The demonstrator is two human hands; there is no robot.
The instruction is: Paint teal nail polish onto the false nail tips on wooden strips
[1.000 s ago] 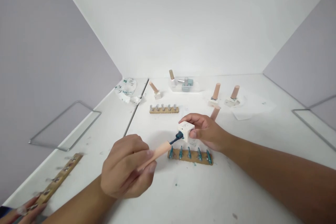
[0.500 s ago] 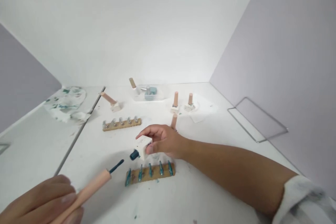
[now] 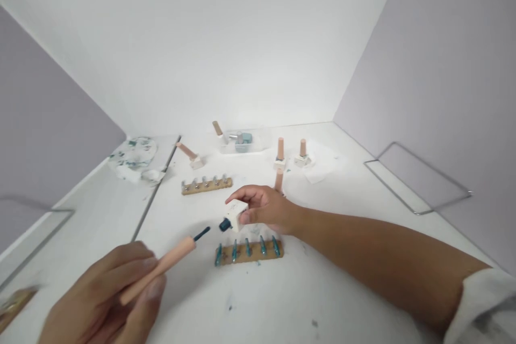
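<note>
My left hand (image 3: 108, 293) is closed around the peach handle of a nail polish brush (image 3: 173, 258); its dark teal tip points up and right. A white nail polish bottle (image 3: 236, 214) lies tilted in my right hand (image 3: 268, 207), its teal-smeared neck facing the brush. A small gap separates the tip from the neck. Just below stands a wooden strip (image 3: 250, 256) carrying several teal-painted nail tips (image 3: 248, 247). Behind my hands is another wooden strip (image 3: 207, 186) with several clear or silvery nail tips.
Peach-capped bottles stand at the back left (image 3: 195, 160) and back right (image 3: 279, 161), one on white tissue (image 3: 318, 169). A clear tray (image 3: 258, 145) holds more bottles. Stained tissue (image 3: 135, 156) lies at left. Wire frames stand at right (image 3: 417, 212) and left (image 3: 36, 209).
The whole view has shifted, so the table things appear further right. The brush has come further into view and its tip remains apart from the bottle neck. Both hands keep their holds.
</note>
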